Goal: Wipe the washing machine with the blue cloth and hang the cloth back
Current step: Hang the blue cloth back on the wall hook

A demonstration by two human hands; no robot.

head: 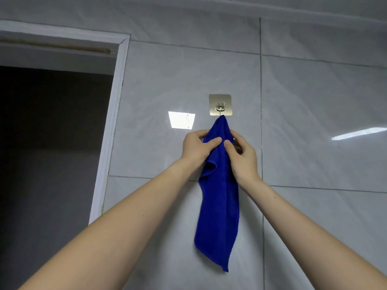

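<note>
Blue cloth [218, 197] on the wall hook [220, 105]
Left hand [195, 146] and right hand [243, 155] pinch its upper part from either side, thumbs nearly touching.

The hook tip below the metal hook plate [220, 104] is covered by the top of the blue cloth [218, 206] — whether the cloth is seated on it cannot be told. The fingers of the left hand [196, 146] and right hand [240, 155] are partly hidden behind the cloth. Both forearms are cut off at the bottom edge. The doorway [52, 132] interior is dark — contents indistinguishable.
</note>
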